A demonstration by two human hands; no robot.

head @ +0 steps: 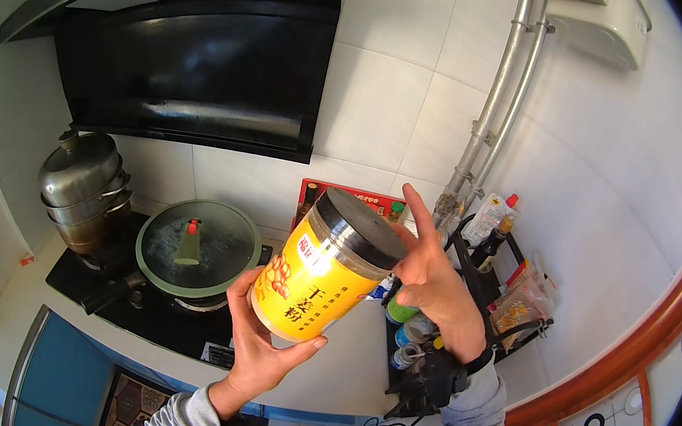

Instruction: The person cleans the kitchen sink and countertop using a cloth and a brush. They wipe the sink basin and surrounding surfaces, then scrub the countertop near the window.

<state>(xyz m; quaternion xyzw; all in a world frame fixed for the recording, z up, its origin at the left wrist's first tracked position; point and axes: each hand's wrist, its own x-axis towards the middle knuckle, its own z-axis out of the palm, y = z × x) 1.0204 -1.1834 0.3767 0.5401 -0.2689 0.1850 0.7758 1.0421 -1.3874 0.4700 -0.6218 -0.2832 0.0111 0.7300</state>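
Observation:
My left hand (264, 343) grips the lower part of a clear jar (321, 282), its thumb and fingers around the base. The jar is tilted to the right and raised above the counter. Its yellow label bears writing and a picture of what looks like ginger root. A black screw lid (365, 226) covers the top. Beside the lid's right edge is my right hand (442, 286), index finger pointing up and thumb spread apart. Some of its fingers are partly hidden behind the lid, and whether they touch it is unclear.
A frying pan (194, 280) with a glass lid sits on the black gas hob (162, 319). Left of it stands a stacked steel steamer pot (85, 197). A black rack (488, 279) of bottles and packets stands right, with seasoning jars (412, 334) nearby. Above hangs a range hood (205, 63).

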